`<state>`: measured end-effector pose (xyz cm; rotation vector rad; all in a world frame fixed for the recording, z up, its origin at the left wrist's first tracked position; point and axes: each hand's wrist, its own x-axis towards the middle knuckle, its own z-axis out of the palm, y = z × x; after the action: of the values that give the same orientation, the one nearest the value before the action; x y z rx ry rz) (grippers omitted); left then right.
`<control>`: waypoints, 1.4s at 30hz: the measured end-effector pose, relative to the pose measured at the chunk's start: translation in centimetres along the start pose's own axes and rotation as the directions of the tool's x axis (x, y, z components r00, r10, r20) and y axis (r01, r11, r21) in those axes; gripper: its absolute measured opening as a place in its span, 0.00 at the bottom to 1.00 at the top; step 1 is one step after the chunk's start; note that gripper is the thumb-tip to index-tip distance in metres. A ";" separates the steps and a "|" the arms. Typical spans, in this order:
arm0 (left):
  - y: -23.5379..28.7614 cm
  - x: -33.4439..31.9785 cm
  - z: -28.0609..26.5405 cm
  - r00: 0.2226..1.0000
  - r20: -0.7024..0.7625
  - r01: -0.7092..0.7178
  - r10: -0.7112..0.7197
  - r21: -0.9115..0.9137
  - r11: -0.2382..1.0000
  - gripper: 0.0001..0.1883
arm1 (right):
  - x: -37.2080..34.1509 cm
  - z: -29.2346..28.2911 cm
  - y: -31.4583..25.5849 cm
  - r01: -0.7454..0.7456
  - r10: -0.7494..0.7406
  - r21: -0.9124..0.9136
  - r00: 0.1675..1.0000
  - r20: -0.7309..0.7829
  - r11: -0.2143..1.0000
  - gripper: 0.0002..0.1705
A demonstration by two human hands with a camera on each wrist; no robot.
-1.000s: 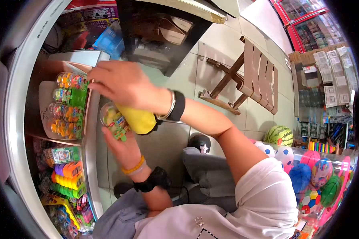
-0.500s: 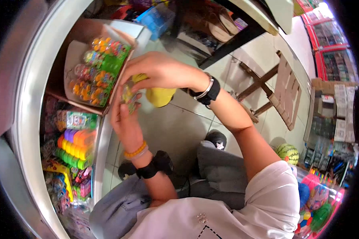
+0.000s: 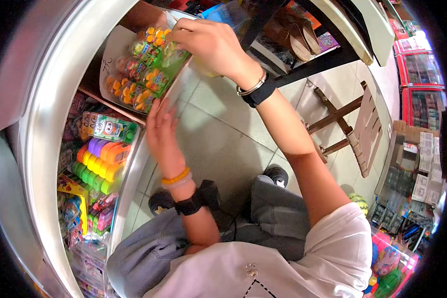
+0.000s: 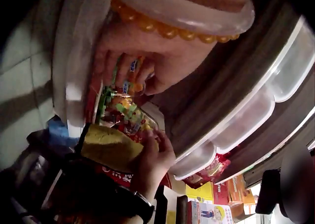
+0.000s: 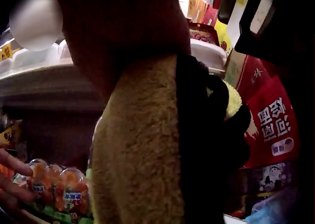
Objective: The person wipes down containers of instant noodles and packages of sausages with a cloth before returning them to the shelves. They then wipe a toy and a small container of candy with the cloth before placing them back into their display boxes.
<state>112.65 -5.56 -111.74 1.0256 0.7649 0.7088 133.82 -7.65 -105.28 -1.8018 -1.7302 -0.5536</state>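
My right hand [image 3: 208, 47] is above the far right corner of a cardboard box [image 3: 106, 69], holding a fuzzy yellow cloth [image 4: 110, 147] with a dark edge. Its fingertips are at a clear-domed candy pack [image 3: 172, 52]. Most of the cloth is hidden under the hand in the head view; in the right wrist view it fills the middle. Rows of domed packs [image 3: 154, 78] with orange and colourful contents stand in the box on green bases. My left hand [image 3: 163, 134] has extended fingers at the box's near front edge, beside the closest packs.
Below the box, a shelf carries yellow, green and orange plastic items [image 3: 100, 164] and a clear packet [image 3: 115, 128]. A metal frame [image 3: 39, 99] curves along the left. To the right stand a folding stool [image 3: 347, 124] and a dark-legged table [image 3: 303, 64].
The candy pack passed from my left hand to my right and moved up to the box. My left hand dropped to the box's front edge. The view shifted, bringing the box further right.
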 end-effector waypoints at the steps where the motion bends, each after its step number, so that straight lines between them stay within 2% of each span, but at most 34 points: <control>1: -0.2 0.0 0.0 1.000 0.009 0.003 -0.003 -0.007 1.000 0.25 | 0.2 0.5 0.0 0.012 -0.012 -0.016 1.000 0.006 1.000 0.11; 8: -0.4 0.3 -1.0 1.000 0.027 0.001 0.000 -0.040 0.999 0.23 | 0.6 2.4 0.2 0.093 -0.091 -0.039 0.995 0.036 0.995 0.11; 14: -0.5 0.5 -1.4 1.000 0.022 0.007 -0.006 -0.052 0.999 0.22 | 0.6 3.4 0.2 0.080 -0.073 -0.069 0.993 0.094 0.994 0.14; 17: -0.5 0.4 -1.4 1.000 0.023 0.011 -0.010 -0.041 0.999 0.22 | 0.9 3.4 -0.5 0.097 -0.076 -0.147 0.987 0.143 0.984 0.15; 20: -0.2 0.4 -1.5 1.000 0.026 0.018 -0.017 -0.042 0.999 0.22 | 1.1 4.1 -0.3 0.133 -0.114 -0.134 0.984 0.136 0.982 0.16; 23: -0.3 0.3 -1.5 1.000 0.020 0.009 -0.008 -0.050 0.999 0.22 | 0.1 5.2 -0.2 0.066 -0.024 -0.155 0.967 0.255 0.986 0.17; 26: -0.4 0.4 -1.5 1.000 0.019 0.016 -0.015 -0.050 0.999 0.22 | -0.3 5.5 -0.6 -0.004 0.022 -0.090 0.978 0.208 0.996 0.19; 29: -0.4 0.4 -1.5 1.000 0.018 0.016 -0.015 -0.056 0.998 0.21 | -0.2 4.9 -0.3 0.065 -0.062 -0.043 0.996 0.064 0.997 0.18; 31: -0.4 0.2 -1.4 1.000 0.013 0.009 -0.008 -0.055 0.998 0.21 | 0.0 3.6 -1.4 -0.111 0.109 -0.033 0.993 -0.039 0.993 0.20; 33: -0.5 0.1 -0.7 1.000 0.016 0.005 -0.005 -0.056 0.998 0.21 | -0.3 1.8 -1.7 -0.359 0.360 0.060 0.932 -0.024 0.932 0.21; 34: -0.7 0.0 -0.4 1.000 0.022 0.014 -0.013 -0.053 0.998 0.21 | -1.0 1.7 -1.3 -0.351 0.364 0.126 0.925 -0.107 0.928 0.20; 37: -1.4 0.1 0.3 0.998 0.045 0.033 -0.032 -0.027 0.999 0.20 | -4.0 0.5 -0.8 -0.320 0.332 0.125 0.938 -0.098 0.939 0.18; 38: -1.7 0.1 0.8 0.998 0.055 0.035 -0.035 -0.013 0.999 0.20 | -4.8 -0.5 -1.4 -0.369 0.371 0.122 0.929 0.003 0.922 0.16; 42: -2.8 -0.8 3.0 0.992 0.117 0.051 -0.053 0.019 0.999 0.19 | -9.1 -1.8 -2.4 -0.347 0.324 0.153 0.933 0.153 0.925 0.17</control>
<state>115.16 -8.58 -113.16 1.0488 0.6933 0.5935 130.94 -15.70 -109.58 -1.9785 -1.4471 -0.1405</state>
